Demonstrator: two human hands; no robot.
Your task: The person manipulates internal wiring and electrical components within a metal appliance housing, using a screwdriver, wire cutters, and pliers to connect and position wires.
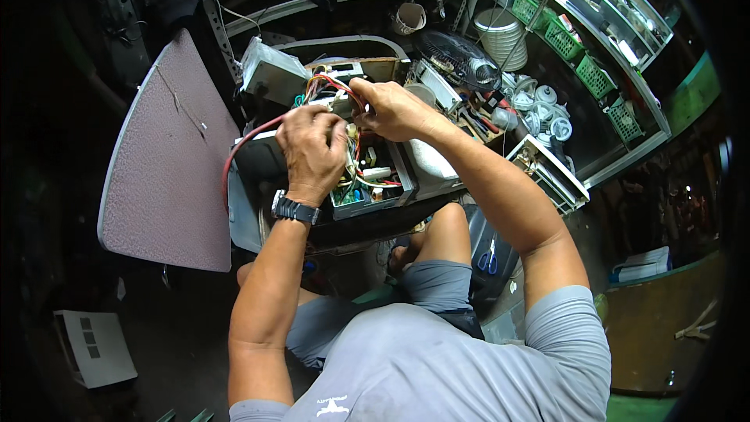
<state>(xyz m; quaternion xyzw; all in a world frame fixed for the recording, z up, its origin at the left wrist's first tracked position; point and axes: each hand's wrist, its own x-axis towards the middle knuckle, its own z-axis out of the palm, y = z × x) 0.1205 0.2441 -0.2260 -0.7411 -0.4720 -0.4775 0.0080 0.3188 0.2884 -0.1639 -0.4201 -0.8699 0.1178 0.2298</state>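
Above an opened electronic unit, my right hand (388, 112) is closed with thumb and fingers pinched at a bundle of coloured wires (319, 82). Just beside it, my left hand (314, 148), with a black-strapped watch on the wrist, has its fingers bent over white connectors; what they hold is hidden. A thick red cable (248, 139) curves out from near the left hand. Below both hands sits a grey plastic housing (367, 207) with a circuit board (376, 190) inside, and white, yellow and red leads cross it.
A large speckled panel (168, 164) leans at left, near a metal box (273, 72). Behind, a black fan-like part (461, 59) and stacked white buckets (500, 35) stand near green baskets (562, 37). Hand tools (480, 119) lie at right; blue-handled scissors (487, 259) rest by my knee.
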